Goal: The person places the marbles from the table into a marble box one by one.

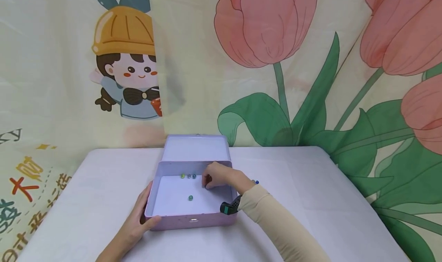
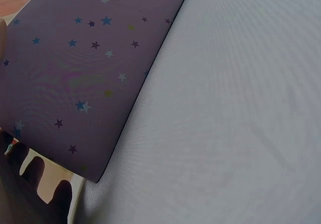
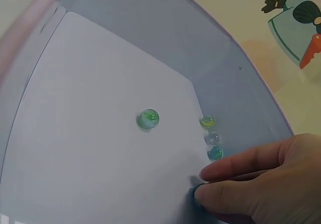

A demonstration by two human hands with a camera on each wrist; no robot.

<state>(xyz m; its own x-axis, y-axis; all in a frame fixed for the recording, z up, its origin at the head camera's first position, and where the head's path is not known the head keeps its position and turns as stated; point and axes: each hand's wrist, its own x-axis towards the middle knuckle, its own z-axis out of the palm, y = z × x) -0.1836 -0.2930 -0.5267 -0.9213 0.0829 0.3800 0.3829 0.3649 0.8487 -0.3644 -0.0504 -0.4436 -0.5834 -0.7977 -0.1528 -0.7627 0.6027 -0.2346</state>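
1. Marble [image 3: 197,196], dark and partly hidden, shows under the thumb tip of the right hand [image 1: 219,175]. Thumb and fingers are curled in close and appear to pinch it; a tight fingertip hold like this suits something small and apt to roll.
2. Three more marbles [image 3: 213,138] sit in a row just left of that pinch, at the foot of the far wall of the box [image 1: 176,223]; the wall probably stops them rolling.
3. One green marble [image 3: 149,119] lies apart on the box floor, left of the pinching hand and nearer the person, touching no wall.
4. Left hand [image 1: 137,212] grips the near left corner of the box, thumb at the front and fingers along the side, probably to steady it while the other hand works inside.
5. Lid [image 1: 195,149] is tipped back beyond the right hand, which leaves room to reach in from above.
6. Further marbles [image 1: 257,182] show right of the pinch, outside the box on the table [image 1: 293,185], beside the wrist.
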